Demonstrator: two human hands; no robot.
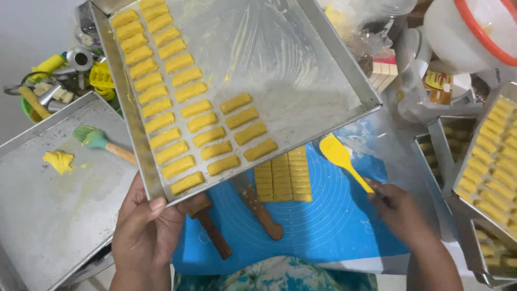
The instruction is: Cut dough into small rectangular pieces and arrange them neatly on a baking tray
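Seen from the head camera: the left hand point(144, 229) grips the near corner of a metal baking tray point(344, 64), held tilted above the blue silicone mat point(328, 215) and part-filled with yellow dough fingers point(172, 94). The right hand point(401, 210) closes round the handle of a yellow spatula point(339, 156). Filling looks under way (three rows so far); lifting more from the cut dough block point(284, 175) would call for a steady slide under each piece. A small red-and-yellow packet point(437, 86) sits at upper right.
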